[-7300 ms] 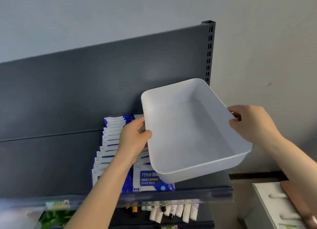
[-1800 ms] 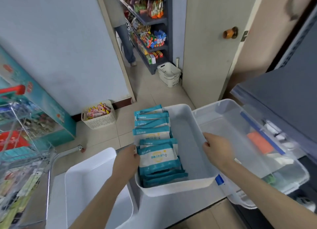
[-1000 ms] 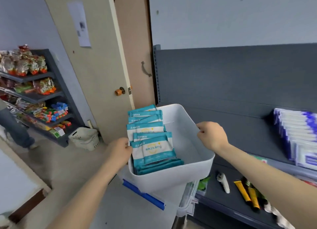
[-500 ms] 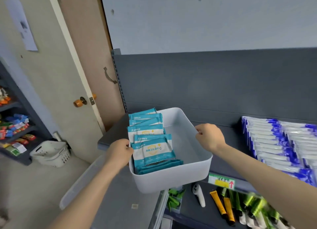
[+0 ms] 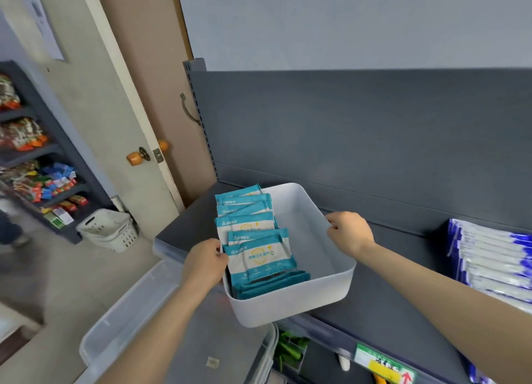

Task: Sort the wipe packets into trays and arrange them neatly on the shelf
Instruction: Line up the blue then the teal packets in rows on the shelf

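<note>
A white plastic tray (image 5: 290,303) is over the left end of the dark grey shelf (image 5: 388,306), its near end past the shelf's front edge; whether it rests there I cannot tell. A row of teal-and-white wipe packets (image 5: 253,239) stands along its left side; the right half is bare. My left hand (image 5: 205,264) grips the tray's left rim. My right hand (image 5: 349,234) grips the right rim. Blue-and-white wipe packets (image 5: 495,265) lie in a row at the shelf's right end.
A clear plastic bin (image 5: 149,323) sits below the tray at the lower left. A lower shelf holds green and yellow items (image 5: 290,352). To the left are a door with an orange knob (image 5: 134,157), a white basket (image 5: 108,228) and a snack rack (image 5: 34,165).
The tray was lifted from the bins on the floor and carried up to the shelf. Over the last half second it moved slightly right and farther onto the shelf. Both hands keep their grip.
</note>
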